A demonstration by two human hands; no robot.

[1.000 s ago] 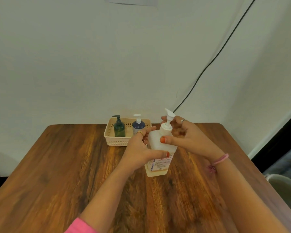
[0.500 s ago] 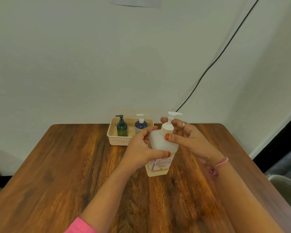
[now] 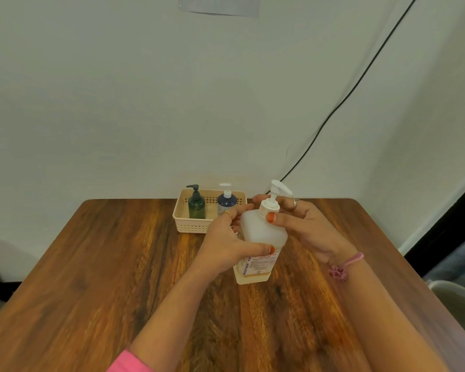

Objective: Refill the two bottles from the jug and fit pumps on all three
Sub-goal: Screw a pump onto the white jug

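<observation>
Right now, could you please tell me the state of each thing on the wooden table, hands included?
Large translucent white jug: upright on the table, white pump on its neck.
Left hand: grips the jug's body.
Right hand: pinches the pump collar.
Dark green bottle: upright in the cream plastic basket, pump fitted.
Dark blue bottle: upright in the basket, pump fitted.

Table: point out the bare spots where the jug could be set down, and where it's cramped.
Bare wood on the table left of the basket and near the front edge between the forearms. Crowded at the back centre: basket, jug, left hand, right hand.
</observation>
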